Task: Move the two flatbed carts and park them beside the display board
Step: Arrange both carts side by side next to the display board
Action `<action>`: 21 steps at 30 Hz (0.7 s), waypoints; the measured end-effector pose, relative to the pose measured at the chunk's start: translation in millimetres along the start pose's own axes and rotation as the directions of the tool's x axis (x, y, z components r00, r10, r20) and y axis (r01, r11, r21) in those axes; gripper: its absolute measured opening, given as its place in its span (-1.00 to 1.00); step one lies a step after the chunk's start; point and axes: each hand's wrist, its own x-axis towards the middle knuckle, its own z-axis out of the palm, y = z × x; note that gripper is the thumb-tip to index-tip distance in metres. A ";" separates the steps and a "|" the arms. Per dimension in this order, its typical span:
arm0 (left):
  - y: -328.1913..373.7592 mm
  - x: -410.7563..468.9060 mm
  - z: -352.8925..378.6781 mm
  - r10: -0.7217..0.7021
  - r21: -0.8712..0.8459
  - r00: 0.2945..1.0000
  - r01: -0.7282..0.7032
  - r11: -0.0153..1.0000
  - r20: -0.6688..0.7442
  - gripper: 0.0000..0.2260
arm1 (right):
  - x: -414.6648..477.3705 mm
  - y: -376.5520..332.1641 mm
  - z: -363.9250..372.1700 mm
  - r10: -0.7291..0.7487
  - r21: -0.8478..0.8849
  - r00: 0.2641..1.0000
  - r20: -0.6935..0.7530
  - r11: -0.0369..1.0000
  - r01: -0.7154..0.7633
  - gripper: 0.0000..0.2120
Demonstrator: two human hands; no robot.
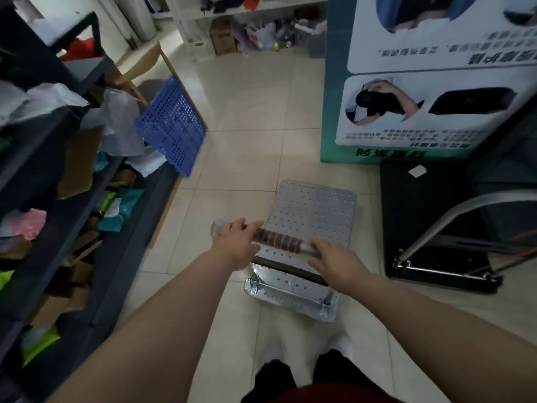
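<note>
Silver perforated cart [308,216] on tiled floor, handle upright, black cart [430,225] just right, touching display board [430,71] base

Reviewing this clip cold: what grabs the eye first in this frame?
Dead centre, both hands, left and right, rest on the red-and-black handle of a small grey cart on the tiled floor. To its right a black cart sits at the foot of a large printed display board. A bright blue perforated panel leans by the cluttered shelves on the left.
</note>
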 end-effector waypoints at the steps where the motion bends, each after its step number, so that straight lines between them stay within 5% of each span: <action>1: -4.0 6.5 0.9 0.027 0.045 0.999 -0.028 0.999 0.021 -0.45 | 0.0 0.0 2.8 0.020 0.014 1.000 -0.008 1.000 -0.020 -0.58; 13: -8.8 37.5 12.0 0.226 0.030 0.964 -0.233 0.972 0.140 -0.66 | -4.1 -17.0 4.9 0.304 0.129 0.951 -0.046 0.946 -0.296 -0.72; 21: 25.8 7.2 46.9 0.253 -0.056 0.952 -0.247 0.967 0.174 -0.70 | -42.2 17.0 0.4 0.279 0.136 0.960 -0.014 0.952 -0.274 -0.79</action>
